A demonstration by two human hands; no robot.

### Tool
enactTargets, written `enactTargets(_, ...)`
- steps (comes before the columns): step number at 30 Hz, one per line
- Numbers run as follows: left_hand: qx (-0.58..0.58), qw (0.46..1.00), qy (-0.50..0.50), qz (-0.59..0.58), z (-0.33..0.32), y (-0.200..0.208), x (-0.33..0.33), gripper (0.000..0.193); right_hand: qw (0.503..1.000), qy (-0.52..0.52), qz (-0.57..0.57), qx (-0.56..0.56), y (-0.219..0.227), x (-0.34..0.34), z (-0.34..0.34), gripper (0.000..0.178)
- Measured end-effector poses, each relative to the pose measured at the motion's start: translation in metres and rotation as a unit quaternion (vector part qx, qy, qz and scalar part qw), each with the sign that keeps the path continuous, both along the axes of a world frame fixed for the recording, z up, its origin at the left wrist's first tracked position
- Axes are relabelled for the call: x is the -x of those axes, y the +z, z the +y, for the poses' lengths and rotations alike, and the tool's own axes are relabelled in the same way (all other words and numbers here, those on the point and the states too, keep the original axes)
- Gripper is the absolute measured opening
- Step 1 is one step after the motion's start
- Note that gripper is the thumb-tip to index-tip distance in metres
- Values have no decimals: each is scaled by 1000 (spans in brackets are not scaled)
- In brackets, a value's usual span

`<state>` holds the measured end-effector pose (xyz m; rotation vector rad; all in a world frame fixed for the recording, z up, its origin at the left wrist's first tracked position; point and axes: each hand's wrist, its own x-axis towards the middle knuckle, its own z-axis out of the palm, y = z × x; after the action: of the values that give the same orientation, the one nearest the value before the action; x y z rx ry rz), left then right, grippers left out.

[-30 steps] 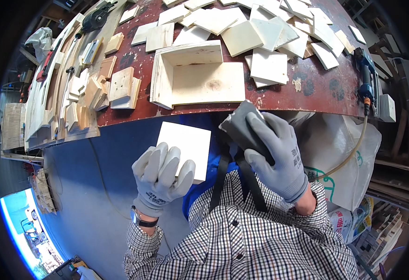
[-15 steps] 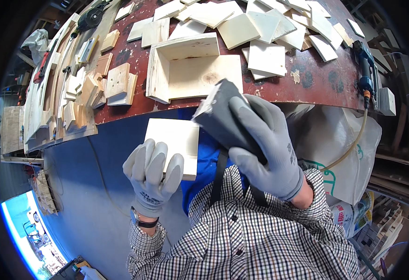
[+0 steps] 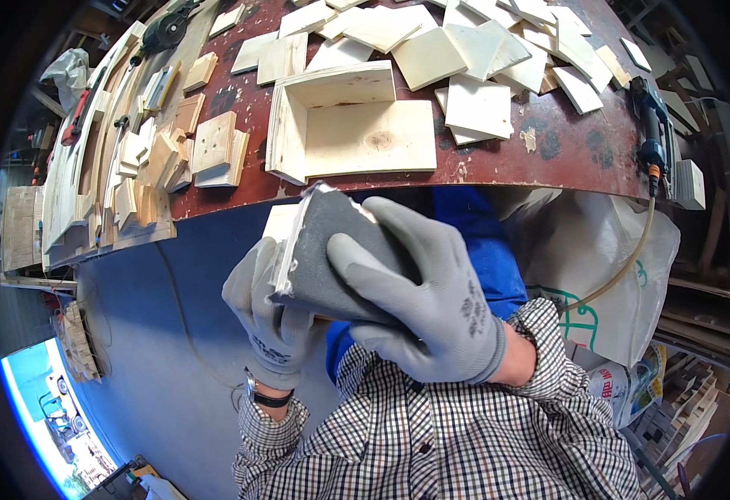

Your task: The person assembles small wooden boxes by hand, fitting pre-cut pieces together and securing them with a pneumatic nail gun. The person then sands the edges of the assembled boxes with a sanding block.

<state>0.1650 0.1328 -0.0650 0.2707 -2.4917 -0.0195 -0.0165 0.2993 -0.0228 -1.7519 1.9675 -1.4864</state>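
Wrapped round a dark grey sanding block (image 3: 331, 258) is my gloved right hand (image 3: 431, 292), its thumb and fingers on opposite sides. The block's pale, frayed edge points left, and it overlaps a small light wooden board (image 3: 278, 222). Only a corner of that board shows beyond the block. My gloved left hand (image 3: 269, 304) grips the board from the near side, its fingertips partly hidden behind the block. Both hands are in front of my body, just short of the red table's (image 3: 540, 172) near edge.
An open-sided wooden box (image 3: 369, 137) stands by the table edge. Behind it lie many thin square boards (image 3: 427, 57). Wood offcuts (image 3: 215, 146) cover the left side. At the right lies an air tool (image 3: 652, 125) with a hose (image 3: 636, 254) hanging past a white sack (image 3: 607, 242).
My right hand has brought the sanding block left and down, over the board, now mostly covering it. My left hand stays nearly in place, still holding the board.
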Motion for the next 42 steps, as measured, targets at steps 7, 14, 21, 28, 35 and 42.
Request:
enactTargets(7, -109, 991, 10, 74, 3, -9, 4, 103, 985, -96, -130, -59, -76, 9, 18, 73)
enactTargets(14, -170, 982, 11, 86, 23, -1, 11, 98, 1000, -19, 8, -3, -12, -10, -7, 67)
enactTargets(21, -320, 942, 72, 76, 10, 1, 4, 108, 994, -67, -58, -57, -75, -1, 44, 71)
enactTargets(28, -272, 959, 45, 73, 23, 10, 19, 98, 998, -20, 28, -57, -2, -7, -14, 71)
enactTargets(35, -389, 908, 95, 123, 9, -3, 3, 107, 997, -24, -34, -60, -54, 1, 40, 71)
enactTargets(42, -324, 939, 66, 93, 24, 8, 12, 109, 997, 31, 43, -61, -7, 8, -19, 70)
